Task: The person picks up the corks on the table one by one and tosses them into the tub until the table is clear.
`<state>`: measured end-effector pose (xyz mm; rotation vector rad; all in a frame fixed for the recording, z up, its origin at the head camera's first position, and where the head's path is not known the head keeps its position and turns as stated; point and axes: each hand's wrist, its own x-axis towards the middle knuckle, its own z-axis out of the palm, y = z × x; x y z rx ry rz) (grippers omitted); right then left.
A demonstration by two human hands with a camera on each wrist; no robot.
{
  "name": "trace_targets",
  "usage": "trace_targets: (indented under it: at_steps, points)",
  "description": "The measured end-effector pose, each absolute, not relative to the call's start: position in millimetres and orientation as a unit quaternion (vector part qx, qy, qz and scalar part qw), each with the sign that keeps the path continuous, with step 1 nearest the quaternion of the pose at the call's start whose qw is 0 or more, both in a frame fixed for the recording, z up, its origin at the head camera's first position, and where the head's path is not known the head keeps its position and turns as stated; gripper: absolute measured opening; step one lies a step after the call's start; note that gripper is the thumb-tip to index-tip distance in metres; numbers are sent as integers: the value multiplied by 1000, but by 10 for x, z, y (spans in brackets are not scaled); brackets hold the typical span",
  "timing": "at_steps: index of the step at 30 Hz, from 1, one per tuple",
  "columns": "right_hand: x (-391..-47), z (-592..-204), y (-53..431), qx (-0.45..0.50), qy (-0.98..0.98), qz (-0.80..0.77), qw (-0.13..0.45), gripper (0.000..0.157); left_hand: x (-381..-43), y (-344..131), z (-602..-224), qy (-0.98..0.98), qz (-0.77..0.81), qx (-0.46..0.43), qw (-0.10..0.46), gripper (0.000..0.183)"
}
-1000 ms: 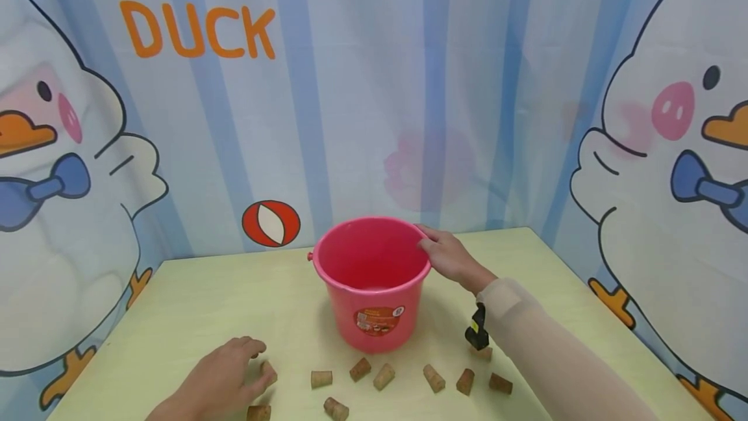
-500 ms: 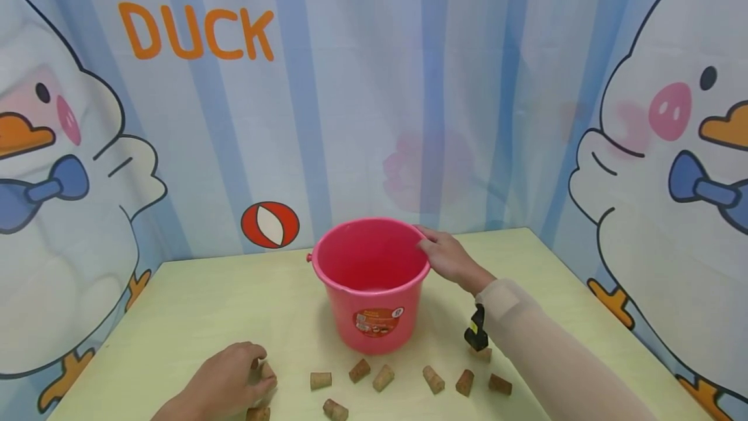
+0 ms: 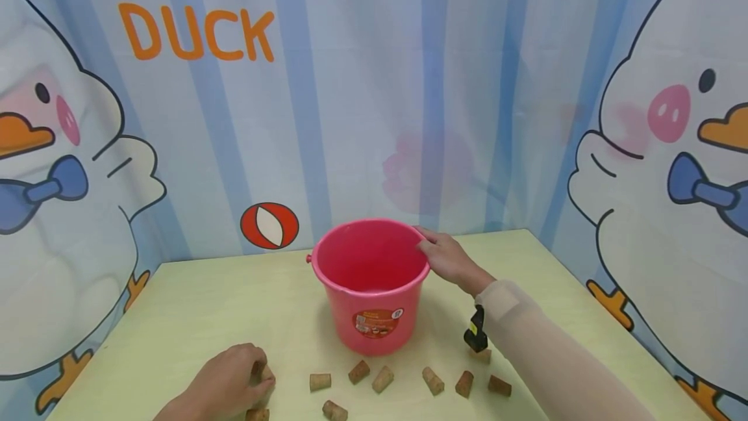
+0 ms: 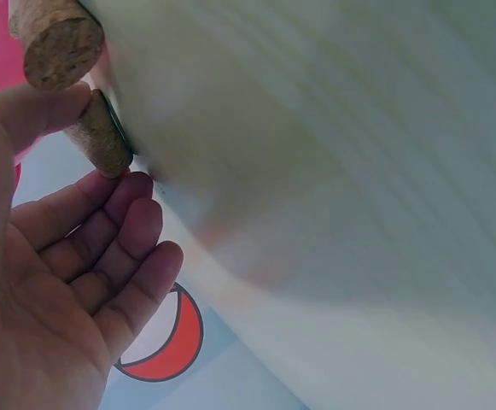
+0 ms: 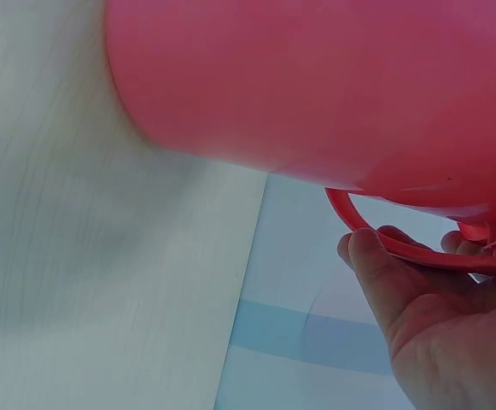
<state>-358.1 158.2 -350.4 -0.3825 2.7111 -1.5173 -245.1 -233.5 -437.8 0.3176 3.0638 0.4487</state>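
Observation:
An upright pink bucket [image 3: 345,317] stands mid-table in the head view. My right hand [image 3: 450,258] is at its right rim; the right wrist view shows that hand gripping the bucket's red curved handle [image 5: 435,256], fingers wrapped behind it. At the lower left, my left hand [image 3: 224,379] pinches a tapered cork [image 4: 102,141] between thumb and fingertips, low over the table. The head view shows only a sliver of that cork beside the thumb. Another cork [image 4: 62,51] appears large above the thumb in the left wrist view.
Several corks lie loose along the near side of the pale yellow table [image 3: 222,297], one of them [image 3: 320,381] right of my left hand. A cork [image 3: 480,355] sits partly behind the black strap at my right wrist. A duck-print curtain [image 3: 362,83] encloses the table.
The left hand's thumb and fingers, spread around the cork a second ago, have closed in and now pinch it. The right hand and the bucket stay in place.

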Motion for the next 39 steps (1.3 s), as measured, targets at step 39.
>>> trace_targets:
  at_steps: [39]
  points:
    - [-3577, -3478, 1587, -122, 868, -481, 13, 54, -2370, -2012, -3923, 968, 190, 139, -83, 15]
